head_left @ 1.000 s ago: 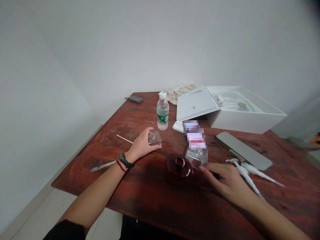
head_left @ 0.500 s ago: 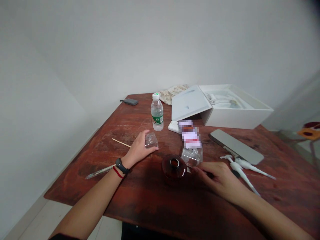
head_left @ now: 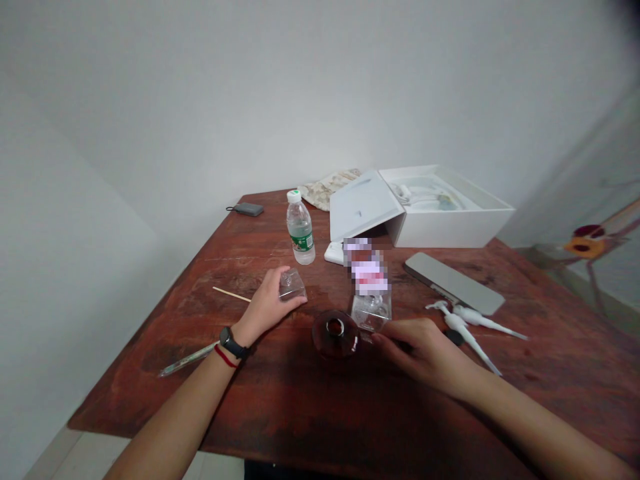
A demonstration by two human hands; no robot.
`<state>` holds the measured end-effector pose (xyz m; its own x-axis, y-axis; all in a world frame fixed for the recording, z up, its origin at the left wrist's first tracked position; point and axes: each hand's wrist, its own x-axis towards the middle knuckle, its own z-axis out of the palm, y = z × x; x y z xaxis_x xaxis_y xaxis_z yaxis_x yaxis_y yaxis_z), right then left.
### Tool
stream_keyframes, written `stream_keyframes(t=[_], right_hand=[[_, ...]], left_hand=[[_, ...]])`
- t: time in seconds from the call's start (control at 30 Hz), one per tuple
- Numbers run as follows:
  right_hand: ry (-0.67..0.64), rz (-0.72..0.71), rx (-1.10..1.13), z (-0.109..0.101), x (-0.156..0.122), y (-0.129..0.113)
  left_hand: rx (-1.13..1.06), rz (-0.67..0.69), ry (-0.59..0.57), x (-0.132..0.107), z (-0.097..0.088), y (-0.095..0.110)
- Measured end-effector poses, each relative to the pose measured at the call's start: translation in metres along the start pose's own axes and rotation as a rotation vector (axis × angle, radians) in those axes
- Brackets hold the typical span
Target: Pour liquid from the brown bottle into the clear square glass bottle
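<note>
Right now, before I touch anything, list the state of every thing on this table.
Left hand: closed around the clear plastic container
Clear plastic container: held, down at the tabletop
Right hand: fingers curled, beside the squat dark red bottle
Squat dark red bottle: upright, mouth uncovered
Water bottle: upright, capped
White box: open, lid leaning against it

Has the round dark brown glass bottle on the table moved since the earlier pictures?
No. The round dark brown glass bottle keeps its place beside the clear plastic box; the whole view merely slid left.
</note>
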<state>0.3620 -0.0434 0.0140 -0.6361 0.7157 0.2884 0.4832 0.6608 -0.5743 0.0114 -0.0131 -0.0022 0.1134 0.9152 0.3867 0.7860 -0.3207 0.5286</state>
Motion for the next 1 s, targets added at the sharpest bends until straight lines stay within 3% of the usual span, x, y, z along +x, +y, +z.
stream_keyframes(t=[1.0], right_hand=[[-0.088, 0.005, -0.001, -0.0004, 0.0011, -0.0038]], left_hand=[[0.008, 0.011, 0.01, 0.0018, 0.0008, -0.0006]])
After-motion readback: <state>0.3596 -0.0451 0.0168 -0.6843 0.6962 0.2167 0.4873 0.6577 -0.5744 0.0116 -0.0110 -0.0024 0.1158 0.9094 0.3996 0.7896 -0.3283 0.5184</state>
